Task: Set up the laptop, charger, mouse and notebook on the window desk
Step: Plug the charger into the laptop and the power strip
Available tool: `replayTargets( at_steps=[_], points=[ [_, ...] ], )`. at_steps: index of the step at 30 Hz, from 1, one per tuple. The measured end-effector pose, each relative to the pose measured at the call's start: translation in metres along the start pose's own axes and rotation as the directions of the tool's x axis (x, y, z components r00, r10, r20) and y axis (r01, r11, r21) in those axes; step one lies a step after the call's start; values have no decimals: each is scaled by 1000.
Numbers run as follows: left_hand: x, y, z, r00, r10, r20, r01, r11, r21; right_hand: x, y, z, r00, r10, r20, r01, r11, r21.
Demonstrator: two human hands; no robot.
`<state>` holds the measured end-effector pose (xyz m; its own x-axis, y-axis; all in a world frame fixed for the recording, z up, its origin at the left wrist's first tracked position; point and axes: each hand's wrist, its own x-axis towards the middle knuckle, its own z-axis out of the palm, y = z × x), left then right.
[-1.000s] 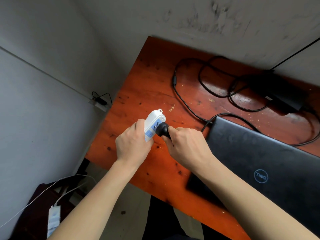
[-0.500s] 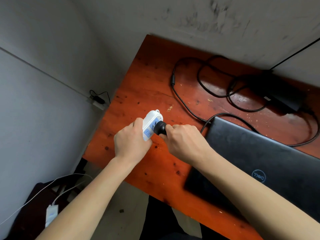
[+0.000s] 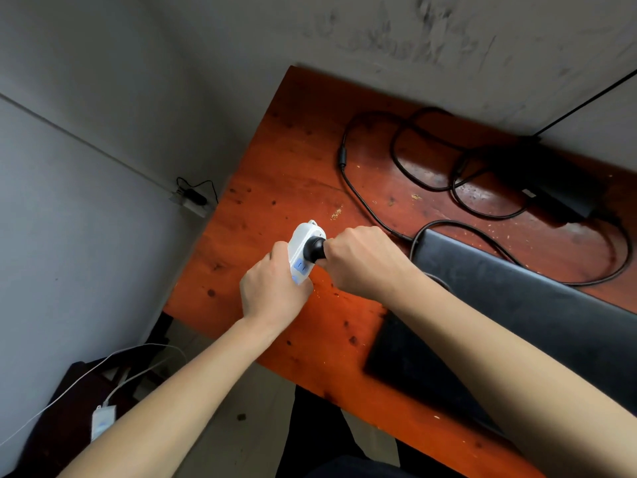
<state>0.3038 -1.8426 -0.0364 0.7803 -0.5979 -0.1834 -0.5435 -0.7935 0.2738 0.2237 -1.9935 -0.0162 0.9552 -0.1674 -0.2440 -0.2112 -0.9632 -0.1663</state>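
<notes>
Left hand (image 3: pixel 272 294) curled round white power strip (image 3: pixel 300 240), right hand (image 3: pixel 365 260) clenched round black plug (image 3: pixel 315 249) (both over desk (image 3: pixel 275 167))

home workspace corner: scuffed grey plaster wall (image 3: pixel 396 39), worn orange-red wooden desk (image 3: pixel 293 160), closed black laptop (image 3: pixel 517 322)

The laptop (image 3: pixel 517 305) runs off the right edge, and the charger brick (image 3: pixel 558 194) label is too blurred to read.

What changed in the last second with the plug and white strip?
The right hand pushed the black plug closer into the white power strip, which the left hand grips. Both grips stayed; the laptop and charger lie on the desk as before.
</notes>
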Motion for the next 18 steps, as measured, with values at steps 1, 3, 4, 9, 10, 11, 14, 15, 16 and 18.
replayTargets(
  at_steps=[1, 3, 4, 9, 10, 11, 14, 15, 16, 18],
  points=[
    [-1, 0, 4, 1000, -25, 1, 25, 998, -50, 2, 3, 5, 1000, 15, -15, -14, 1000, 14],
    [-1, 1, 12, 1000, -21, -19, 19, 992, -126, 4, 12, 14, 997, 54, -55, -51, 997, 65],
    [1, 2, 15, 999, -5, -35, 1, 991, -137, 3, 15, 17, 995, 67, -75, -61, 995, 76],
    [29, -1, 21, 994, -82, -71, 70, 986, -153, -4, 19, 30, 985, 137, -102, -129, 988, 83],
    [34, -3, 23, 991, -121, -63, 108, 979, -170, -5, 21, 29, 980, 168, -105, -158, 983, 94],
    [38, -6, 25, 987, -150, -55, 138, 974, -182, -6, 24, 28, 973, 205, -110, -193, 975, 108],
    [44, -14, 32, 983, -175, -61, 160, 967, -196, -15, 37, 23, 942, 314, -119, -296, 943, 152],
    [45, -16, 33, 981, -182, -64, 165, 964, -207, -17, 42, 23, 924, 367, -108, -344, 921, 180],
    [46, -17, 35, 979, -195, -66, 176, 959, -222, -19, 46, 22, 889, 452, -73, -424, 874, 238],
    [48, -18, 36, 970, -232, -72, 208, 948, -242, -21, 59, 17, 763, 640, 94, -625, 693, 360]
  ],
)
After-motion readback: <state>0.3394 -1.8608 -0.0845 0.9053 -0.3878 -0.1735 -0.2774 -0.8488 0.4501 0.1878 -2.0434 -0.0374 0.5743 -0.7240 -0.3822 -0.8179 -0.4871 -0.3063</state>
